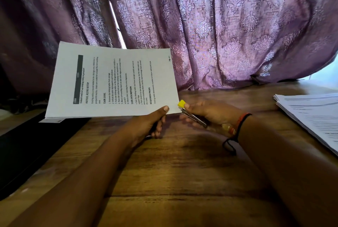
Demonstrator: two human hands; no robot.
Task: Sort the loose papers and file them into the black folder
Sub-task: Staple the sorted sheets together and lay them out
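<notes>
Paper (111, 80) is pinched near its corner by thumb and curled fingers of the left hand (153, 122), the right hand (208, 115) grips a stapler (191, 117) just beside that thumb, and the black folder (27, 144) lies left of both.

Just the one camera here, worn on the person's head, so it looked forward and down over both forearms onto the wooden worktop (182, 181). It was a wide-angle lens: the edges bowed, and the purple curtain (219, 25) straight ahead filled the whole top half.

It sat close in. The left hand (151, 124) and right hand (206, 115) were pretty much dead centre. Headings on the printed sheet (113, 80) pinched in the left hand were readable, though they ran sideways to the view. The yellow-tipped stapler (192, 116) gripped in the right hand showed just beside the sheet's corner.

The left edge of the frame caught the black folder (27, 150), and the right edge clipped a stack of papers (311, 113).
</notes>
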